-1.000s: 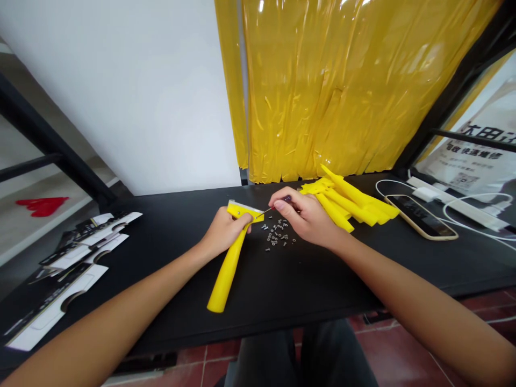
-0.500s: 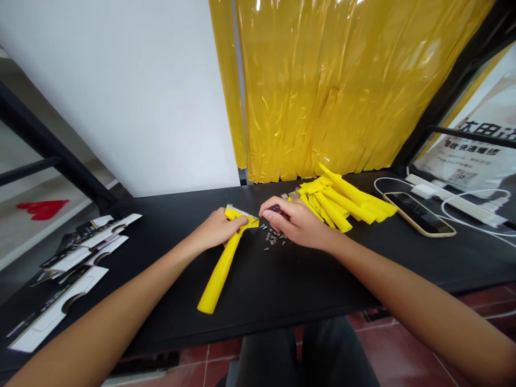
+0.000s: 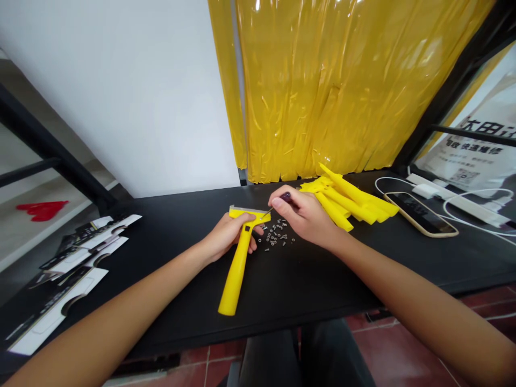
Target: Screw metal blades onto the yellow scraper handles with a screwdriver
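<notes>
from my remote seat i look down through the head camera onto a black tabletop, with a yellow plastic curtain behind its right half and a white panel behind its left. at the far right i see a white bag printed with dark characters. flat black-and-white card pieces overlap along the left edge of the tabletop. a pile of yellow handles lies right of centre, just beyond the right hand, and farther right i make out a white power strip with cables.

near the middle, the left hand is closed around the neck of a yellow t-shaped tool, its thumb across the head and its fingers beneath. the tool's handle points back toward the person, and a thin pale strip runs along the far edge of the head; i cannot tell whether the handle's end rests on the tabletop. the right hand pinches a dark-handled screwdriver, its shaft slanting down to the right end of that head. a phone lies face up beside the pile. smallest of all, loose screws and nuts are scattered between the two hands.
</notes>
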`<state>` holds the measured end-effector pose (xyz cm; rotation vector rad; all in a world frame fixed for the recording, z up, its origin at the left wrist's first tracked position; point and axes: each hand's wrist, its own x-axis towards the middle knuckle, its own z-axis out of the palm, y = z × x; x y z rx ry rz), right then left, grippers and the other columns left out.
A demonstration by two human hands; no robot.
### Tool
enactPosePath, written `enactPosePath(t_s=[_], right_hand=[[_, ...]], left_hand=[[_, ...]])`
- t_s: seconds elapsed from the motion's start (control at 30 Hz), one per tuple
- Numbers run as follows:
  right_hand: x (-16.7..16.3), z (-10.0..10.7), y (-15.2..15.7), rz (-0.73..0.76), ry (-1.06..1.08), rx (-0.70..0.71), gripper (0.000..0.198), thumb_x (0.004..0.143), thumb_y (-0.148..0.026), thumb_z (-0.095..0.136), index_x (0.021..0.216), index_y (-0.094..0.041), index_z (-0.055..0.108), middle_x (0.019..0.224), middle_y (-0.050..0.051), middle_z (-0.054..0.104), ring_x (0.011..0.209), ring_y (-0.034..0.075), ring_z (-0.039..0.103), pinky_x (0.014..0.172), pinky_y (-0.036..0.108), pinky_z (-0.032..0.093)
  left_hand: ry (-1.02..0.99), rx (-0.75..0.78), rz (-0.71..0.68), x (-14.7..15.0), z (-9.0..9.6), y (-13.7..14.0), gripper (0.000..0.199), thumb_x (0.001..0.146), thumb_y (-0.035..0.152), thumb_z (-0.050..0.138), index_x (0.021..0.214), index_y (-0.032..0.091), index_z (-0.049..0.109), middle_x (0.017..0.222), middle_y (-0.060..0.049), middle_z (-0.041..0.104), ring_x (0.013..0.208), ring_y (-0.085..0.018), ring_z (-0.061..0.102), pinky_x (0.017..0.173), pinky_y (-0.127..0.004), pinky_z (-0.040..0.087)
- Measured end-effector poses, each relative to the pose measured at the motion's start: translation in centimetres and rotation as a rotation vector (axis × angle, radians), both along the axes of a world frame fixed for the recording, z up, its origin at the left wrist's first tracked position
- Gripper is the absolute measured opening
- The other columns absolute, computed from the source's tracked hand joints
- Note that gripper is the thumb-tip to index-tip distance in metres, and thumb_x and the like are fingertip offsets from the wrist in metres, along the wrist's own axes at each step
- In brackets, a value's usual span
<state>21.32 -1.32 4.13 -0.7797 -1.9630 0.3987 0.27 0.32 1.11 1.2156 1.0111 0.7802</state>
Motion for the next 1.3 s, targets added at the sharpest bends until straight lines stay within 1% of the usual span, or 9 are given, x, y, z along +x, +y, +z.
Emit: enactPosePath(t_s=[0.1,0.2,0.3,0.4,0.5,0.63,0.97,1.17,1.3], right_hand=[[-0.1,-0.1,0.2,0.002,0.08,0.11,0.023,0.098,-0.036,0.055,0.084,-0.02,0.062,0.076,0.001,0.058,0.069,0.013,0.053,0.064,0.027,0.042],[-0.3,-0.1,0.2,0.002,0.134,0.151,0.018,0.098,-0.033,0.055,0.088,-0.021,0.064,0.087,0.004,0.058,0.082,0.017,0.056,0.071,0.031,0.046],[-0.5,-0.2,0.1,-0.036,0.204,0.089,0.013,0.095,-0.033,0.06,0.102,-0.024,0.066,0.089,0.003,0.056,0.08,0.017,0.056,0.068,0.031,0.047],[-0.9,-0.5,0.1,-0.061,0.371,-0.042,0.037,0.085,-0.038,0.073,0.117,-0.026,0.057,0.086,0.002,0.055,0.07,0.015,0.055,0.055,0.029,0.046],[-1.1,-0.8,0.2,-0.05,0.512,-0.12,0.041,0.077,-0.042,0.08,0.102,-0.025,0.053,0.085,0.001,0.057,0.067,0.014,0.056,0.048,0.027,0.046],[-1.4,-1.2,0.1,-0.031,0.567,-0.121,0.037,0.074,-0.041,0.082,0.085,-0.023,0.052,0.085,0.001,0.06,0.066,0.013,0.058,0.049,0.027,0.051],[-1.2,-1.0,-0.5,0.028,0.5,-0.09,0.028,0.075,-0.034,0.082,0.077,-0.02,0.058,0.081,0.002,0.065,0.07,0.015,0.065,0.058,0.03,0.056],[0.1,0.7,-0.5,0.248,0.201,-0.115,0.014,0.084,-0.032,0.075,0.09,-0.02,0.071,0.088,0.005,0.071,0.074,0.016,0.066,0.063,0.03,0.056],[0.8,1.2,-0.4,0.334,0.151,-0.247,0.016,0.092,-0.031,0.066,0.103,-0.02,0.072,0.097,0.005,0.071,0.061,0.01,0.059,0.051,0.024,0.05]], left_hand=[[-0.023,-0.034,-0.027,0.2,0.2,-0.4,0.03,0.085,0.035,0.062,0.101,0.01,0.065,0.077,-0.012,0.073,0.043,-0.017,0.061,0.041,-0.03,0.051],[-0.036,-0.044,-0.049,0.4,0.5,-0.9,0.026,0.085,0.034,0.065,0.096,0.012,0.067,0.069,-0.007,0.069,0.044,-0.015,0.06,0.041,-0.026,0.049],[-0.032,-0.026,-0.067,0.6,0.6,-1.2,0.02,0.083,0.031,0.069,0.075,0.013,0.065,0.054,-0.002,0.06,0.04,-0.01,0.052,0.04,-0.02,0.041],[-0.023,-0.014,-0.081,0.6,0.7,-1.2,0.031,0.085,0.032,0.069,0.061,0.015,0.058,0.045,0.001,0.052,0.036,-0.008,0.045,0.038,-0.019,0.034],[-0.026,-0.01,-0.085,0.5,0.6,-1.0,0.032,0.086,0.034,0.068,0.061,0.016,0.057,0.045,0.001,0.051,0.036,-0.008,0.044,0.039,-0.02,0.032],[-0.034,-0.012,-0.11,0.3,0.4,-0.7,0.034,0.087,0.037,0.067,0.062,0.017,0.055,0.044,0.002,0.049,0.036,-0.008,0.042,0.04,-0.021,0.032],[-0.014,-0.009,-0.132,0.2,0.4,-0.6,0.04,0.089,0.038,0.063,0.056,0.019,0.051,0.041,0.002,0.045,0.036,-0.009,0.041,0.04,-0.022,0.032],[-0.003,-0.05,-0.197,-0.4,0.3,0.1,0.039,0.087,0.039,0.065,0.056,0.02,0.052,0.04,0.002,0.043,0.034,-0.009,0.039,0.037,-0.023,0.029],[-0.009,-0.051,-0.216,-0.6,-0.2,0.4,0.039,0.087,0.042,0.066,0.057,0.02,0.052,0.04,0.003,0.042,0.033,-0.009,0.038,0.036,-0.023,0.028]])
